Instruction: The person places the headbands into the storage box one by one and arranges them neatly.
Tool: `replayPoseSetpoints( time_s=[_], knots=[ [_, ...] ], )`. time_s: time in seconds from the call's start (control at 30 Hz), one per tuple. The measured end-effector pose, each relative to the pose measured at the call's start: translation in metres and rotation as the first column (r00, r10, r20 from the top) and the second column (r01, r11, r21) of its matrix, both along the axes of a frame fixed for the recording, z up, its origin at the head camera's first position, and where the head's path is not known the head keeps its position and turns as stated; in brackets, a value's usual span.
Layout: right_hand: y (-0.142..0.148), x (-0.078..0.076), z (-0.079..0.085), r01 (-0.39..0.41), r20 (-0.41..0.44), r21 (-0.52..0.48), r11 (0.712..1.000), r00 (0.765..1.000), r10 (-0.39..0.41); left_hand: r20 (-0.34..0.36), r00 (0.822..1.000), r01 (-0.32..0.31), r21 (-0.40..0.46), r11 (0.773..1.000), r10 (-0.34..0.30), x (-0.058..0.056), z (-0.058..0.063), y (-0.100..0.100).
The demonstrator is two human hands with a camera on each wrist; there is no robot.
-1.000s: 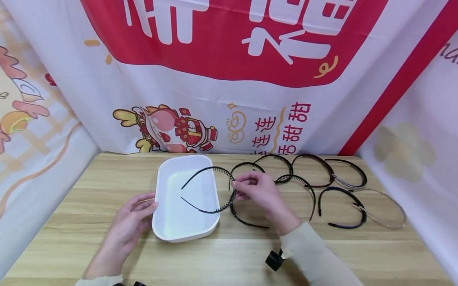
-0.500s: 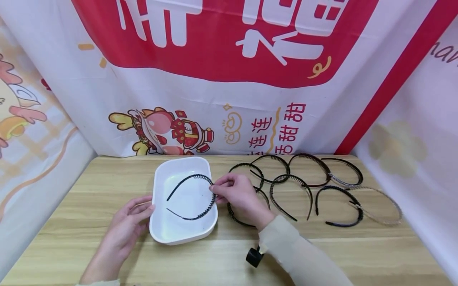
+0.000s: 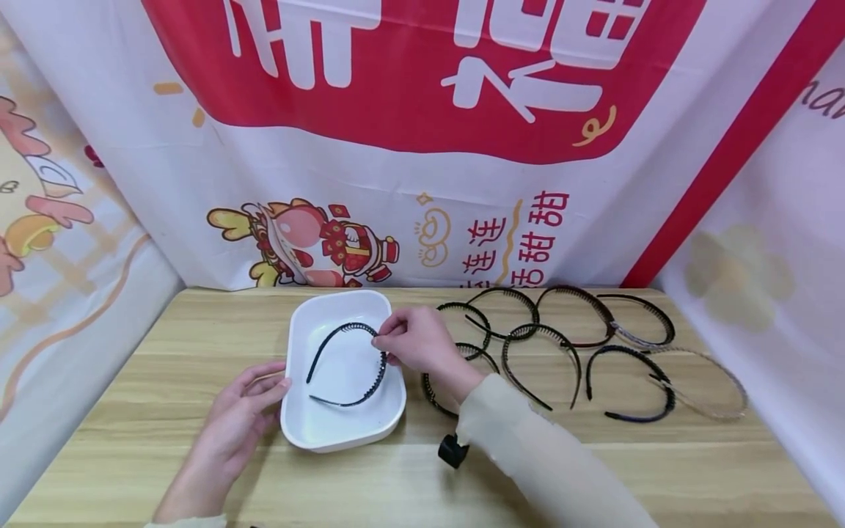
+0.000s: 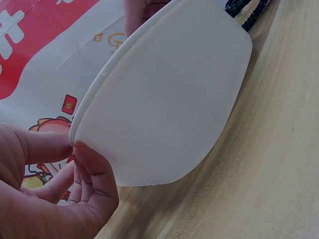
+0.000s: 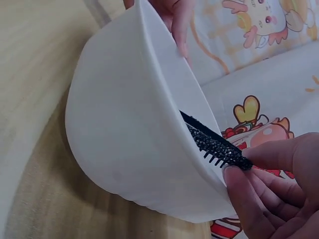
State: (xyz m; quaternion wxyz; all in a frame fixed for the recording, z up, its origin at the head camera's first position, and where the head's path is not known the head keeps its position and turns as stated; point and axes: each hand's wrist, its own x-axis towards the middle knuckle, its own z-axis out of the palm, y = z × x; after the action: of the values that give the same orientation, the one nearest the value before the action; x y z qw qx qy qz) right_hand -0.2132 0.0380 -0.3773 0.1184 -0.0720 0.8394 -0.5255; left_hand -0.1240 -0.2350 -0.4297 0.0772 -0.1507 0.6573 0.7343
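Note:
A white plastic basin stands on the wooden table, and my left hand pinches its left rim between thumb and fingers, as the left wrist view also shows. My right hand pinches a black toothed headband by the middle of its arch. Both free ends of that headband point left, inside the basin's outline in the head view. Its surface looks speckled and glittery in the right wrist view, where the held part sits right at the basin's rim.
Several other headbands lie spread over the right of the table: black ones, a brown one at the back and a pale twisted one at far right. Printed cloth hangs behind and along both sides.
My right hand has carried the headband left and lowered it from over the basin's right rim into the basin's outline. My left hand has stayed at the left rim.

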Motion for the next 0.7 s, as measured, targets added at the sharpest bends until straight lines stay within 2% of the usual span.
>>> replayPoseSetpoints(
  time_s=[0.2, 0.33, 0.43, 0.53, 0.7],
  knots=[
    [-0.008, -0.007, 0.006, -0.085, -0.047, 0.138, 0.987, 0.995, 0.092, 0.004, 1.0, 0.0, -0.004, 1.0, 0.0, 0.0, 0.001, 0.0],
    [-0.014, -0.012, 0.01, -0.108, -0.106, 0.257, 0.96, 0.985, 0.139, 0.005, 1.0, 0.001, -0.008, 1.0, -0.001, 0.0, 0.001, -0.001],
    [-0.02, -0.016, 0.014, -0.096, -0.182, 0.391, 0.915, 0.967, 0.179, 0.003, 1.0, -0.003, -0.003, 1.0, 0.003, 0.0, 0.001, -0.002],
    [-0.025, -0.02, 0.016, -0.068, -0.24, 0.518, 0.853, 0.945, 0.221, -0.005, 1.0, -0.008, 0.007, 1.0, 0.008, 0.0, 0.001, -0.001],
    [-0.035, -0.025, 0.015, -0.068, -0.264, 0.629, 0.775, 0.918, 0.295, -0.019, 1.0, -0.009, 0.012, 1.0, 0.009, 0.0, 0.002, 0.0]
  ],
)
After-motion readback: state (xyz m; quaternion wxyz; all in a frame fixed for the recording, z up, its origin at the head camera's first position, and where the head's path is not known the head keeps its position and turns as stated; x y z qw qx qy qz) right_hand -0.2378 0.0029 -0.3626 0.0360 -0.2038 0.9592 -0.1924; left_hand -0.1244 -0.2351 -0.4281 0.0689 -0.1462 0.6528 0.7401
